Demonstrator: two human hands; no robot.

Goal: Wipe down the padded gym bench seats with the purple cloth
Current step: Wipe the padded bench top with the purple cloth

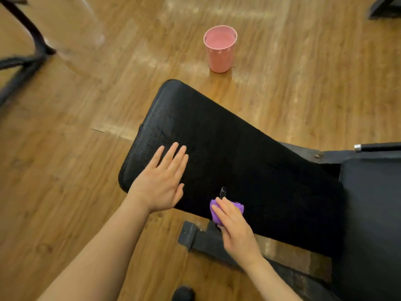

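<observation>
Your right hand (233,224) grips the bunched purple cloth (217,211) at the near edge of the black bench pad (238,153); your left hand (161,181) rests flat, fingers straight. Spread the cloth wider and sweep overlapping strokes toward the far end.

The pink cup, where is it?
In the head view, the pink cup stands on the wooden floor, top centre, just beyond the black bench pad's far end.
</observation>
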